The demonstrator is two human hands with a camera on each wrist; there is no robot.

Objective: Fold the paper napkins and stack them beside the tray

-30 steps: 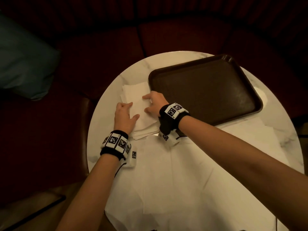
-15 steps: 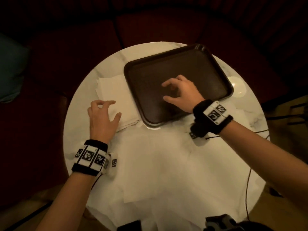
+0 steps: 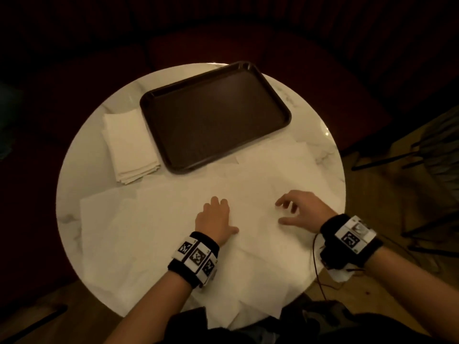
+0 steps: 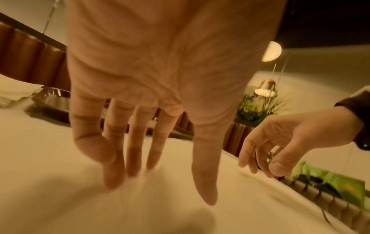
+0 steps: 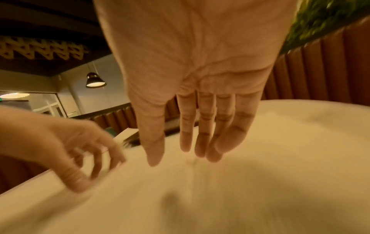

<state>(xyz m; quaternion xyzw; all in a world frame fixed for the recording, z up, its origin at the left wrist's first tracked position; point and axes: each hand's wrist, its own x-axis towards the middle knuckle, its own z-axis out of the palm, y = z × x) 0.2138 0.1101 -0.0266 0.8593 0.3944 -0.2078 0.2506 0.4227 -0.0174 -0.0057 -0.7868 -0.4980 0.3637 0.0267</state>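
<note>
A stack of folded white napkins (image 3: 129, 147) lies left of the dark brown tray (image 3: 173, 167), close to its rim. Several unfolded napkins (image 3: 154, 232) overlap across the near half of the table. My left hand (image 3: 224, 214) is over them near the middle, fingers straight, with the fingertips (image 4: 120, 178) at the paper. My right hand (image 3: 288, 211) hovers just to its right with loosely spread, slightly bent fingers (image 5: 200, 150) and holds nothing. Both wrist views are blurred.
The round white marble table (image 3: 82, 150) stands before dark red upholstered seating (image 3: 223, 38). A cable (image 3: 316, 266) hangs from my right wristband over the table's near right edge. Dark chair legs (image 3: 397, 155) stand on the floor at the right.
My left hand left the folded stack and my right hand left the tray. Both drew back toward me and now sit over the unfolded napkins.
</note>
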